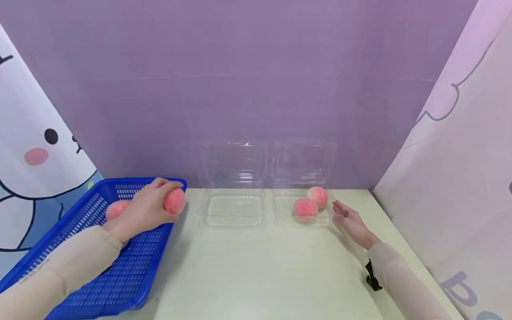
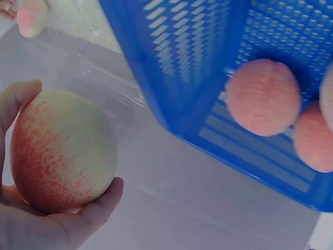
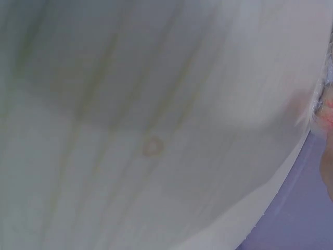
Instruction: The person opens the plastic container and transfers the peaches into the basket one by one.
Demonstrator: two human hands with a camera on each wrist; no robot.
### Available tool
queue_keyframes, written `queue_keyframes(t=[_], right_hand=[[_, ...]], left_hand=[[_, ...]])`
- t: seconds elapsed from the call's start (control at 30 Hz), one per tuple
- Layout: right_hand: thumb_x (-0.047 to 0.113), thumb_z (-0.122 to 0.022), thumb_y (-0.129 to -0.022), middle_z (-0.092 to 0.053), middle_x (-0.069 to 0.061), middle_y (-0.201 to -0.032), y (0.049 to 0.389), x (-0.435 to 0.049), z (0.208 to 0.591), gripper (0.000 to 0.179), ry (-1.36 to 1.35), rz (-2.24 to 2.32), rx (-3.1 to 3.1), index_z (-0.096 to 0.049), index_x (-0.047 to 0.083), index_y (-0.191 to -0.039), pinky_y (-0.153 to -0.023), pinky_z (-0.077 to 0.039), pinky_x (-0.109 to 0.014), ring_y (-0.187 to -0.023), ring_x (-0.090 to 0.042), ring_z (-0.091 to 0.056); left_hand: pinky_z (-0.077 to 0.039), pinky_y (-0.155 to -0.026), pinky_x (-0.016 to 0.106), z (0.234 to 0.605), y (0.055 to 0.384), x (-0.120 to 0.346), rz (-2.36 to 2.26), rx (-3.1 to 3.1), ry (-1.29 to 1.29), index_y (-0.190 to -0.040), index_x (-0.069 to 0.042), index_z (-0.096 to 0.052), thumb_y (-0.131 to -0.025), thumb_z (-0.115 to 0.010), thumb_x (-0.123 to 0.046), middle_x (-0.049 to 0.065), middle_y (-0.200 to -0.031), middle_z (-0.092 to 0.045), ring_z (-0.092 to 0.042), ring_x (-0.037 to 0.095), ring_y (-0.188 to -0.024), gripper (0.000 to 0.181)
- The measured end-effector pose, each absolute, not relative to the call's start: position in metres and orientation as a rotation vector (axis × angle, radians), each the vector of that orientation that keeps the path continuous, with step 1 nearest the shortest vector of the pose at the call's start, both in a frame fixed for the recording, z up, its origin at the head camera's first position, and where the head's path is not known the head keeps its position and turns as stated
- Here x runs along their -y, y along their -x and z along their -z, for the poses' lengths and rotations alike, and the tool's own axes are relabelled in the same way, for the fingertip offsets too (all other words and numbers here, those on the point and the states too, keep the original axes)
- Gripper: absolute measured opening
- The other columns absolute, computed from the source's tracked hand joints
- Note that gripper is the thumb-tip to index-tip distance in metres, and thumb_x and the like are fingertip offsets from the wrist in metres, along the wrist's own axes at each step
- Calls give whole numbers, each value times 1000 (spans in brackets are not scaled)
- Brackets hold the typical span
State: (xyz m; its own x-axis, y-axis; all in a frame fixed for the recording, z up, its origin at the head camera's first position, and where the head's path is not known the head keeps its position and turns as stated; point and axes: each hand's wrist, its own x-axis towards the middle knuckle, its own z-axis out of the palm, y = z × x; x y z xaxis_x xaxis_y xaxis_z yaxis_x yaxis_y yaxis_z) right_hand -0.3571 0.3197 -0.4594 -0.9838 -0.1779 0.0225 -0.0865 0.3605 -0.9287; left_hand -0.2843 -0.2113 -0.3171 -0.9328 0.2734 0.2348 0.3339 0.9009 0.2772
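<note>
My left hand point(image 1: 146, 205) grips a peach point(image 1: 174, 201) over the right rim of the blue basket point(image 1: 138, 293). In the left wrist view that peach point(image 2: 65, 151) is pale with red streaks, thumb and fingers around it. Other pink peaches point(image 2: 264, 97) lie in the basket. Two peaches point(image 1: 306, 210) sit in the right-hand clear plastic box point(image 1: 284, 213), whose lid stands raised. Beside that box's right edge my right hand point(image 1: 354, 226) holds nothing, its fingers extended. Only a sliver of it shows in the right wrist view.
A second clear box point(image 1: 234, 211), lid raised, stands between the basket and the filled box. Behind the pale table point(image 1: 256, 271) rises a purple backdrop point(image 1: 256, 89). Printed white panels flank both sides, the right one point(image 1: 448, 200) close to my right arm.
</note>
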Motion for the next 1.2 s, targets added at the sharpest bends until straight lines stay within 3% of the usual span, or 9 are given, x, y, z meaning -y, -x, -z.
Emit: queue_keyframes(t=[0.33, 0.5, 0.63, 1.03, 1.2], right_hand=[[7, -43, -95, -8, -23, -151, 361, -321, 461, 63, 252, 1728, -2510, -5, -6, -144, -108, -21, -39, -138, -37, -13], [7, -43, -95, -8, -23, -151, 360, -322, 460, 63, 239, 1726, -2518, -6, -6, -144, -107, -22, -38, -137, -37, -13], [6, -43, -95, -8, -23, -151, 360, -322, 458, 64, 226, 1733, -2512, -5, -6, -144, -108, -20, -41, -138, -36, -13], [10, -44, -96, -8, -23, -151, 356, -322, 460, 63, 241, 1710, -2522, -6, -5, -144, -109, -18, -45, -137, -38, -12], [8, -43, -95, -8, -23, -151, 358, -322, 462, 63, 236, 1721, -2519, -6, -6, -144, -108, -20, -44, -137, -38, -13]], left_hand=[[-43, -83, 63, 332, 290, 259, 529, 2900, 374, -134, -11, -42, -71, -76, -38, 20, -130, -42, -44, 43, -111, 77], [-46, -81, 60, 350, 294, 277, 487, 2848, 474, -129, -8, -46, -67, -79, -24, 18, -124, -46, -47, 39, -108, 72], [-46, -80, 57, 368, 298, 286, 434, 2859, 507, -127, -12, -49, -63, -80, -20, 13, -118, -50, -48, 35, -104, 71], [-42, -85, 63, 403, 305, 300, 299, 2930, 651, -129, -3, -47, -65, -78, -20, 23, -130, -44, -48, 42, -112, 74], [-37, -89, 66, 412, 304, 302, 312, 2993, 658, -137, -3, -37, -70, -75, -20, 23, -139, -34, -38, 46, -121, 79]])
